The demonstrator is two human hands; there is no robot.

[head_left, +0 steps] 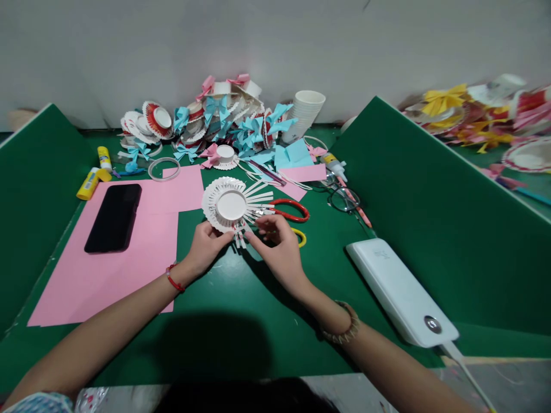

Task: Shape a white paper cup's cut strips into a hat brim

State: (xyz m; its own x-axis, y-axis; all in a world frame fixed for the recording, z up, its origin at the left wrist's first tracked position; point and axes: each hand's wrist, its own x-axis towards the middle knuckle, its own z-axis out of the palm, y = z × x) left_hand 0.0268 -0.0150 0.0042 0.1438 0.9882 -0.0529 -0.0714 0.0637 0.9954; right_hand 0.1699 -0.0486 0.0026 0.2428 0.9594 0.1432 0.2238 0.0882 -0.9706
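A white paper cup (231, 205), its wall cut into strips round the base, is between my hands above the green table. On its left the strips are folded into a scalloped frill; on its right several stick out straight. My left hand (207, 246) pinches the frill's lower edge between thumb and fingers. My right hand (278, 244) has thumb and fingers closed at a strip on the lower right; its fingertips are partly hidden. Just beyond that hand lie scissors with red handles (295, 211), and a yellow loop (300, 236) shows behind the fingers.
Pink paper sheets (146, 275) bear a black phone (114, 218) on the left, near glue sticks (89, 183). Finished cup pieces with bows (215, 117) and stacked cups (306, 112) stand behind. Eyeglasses (344, 199) and a white power bank (402, 292) lie beside the right green partition (430, 218).
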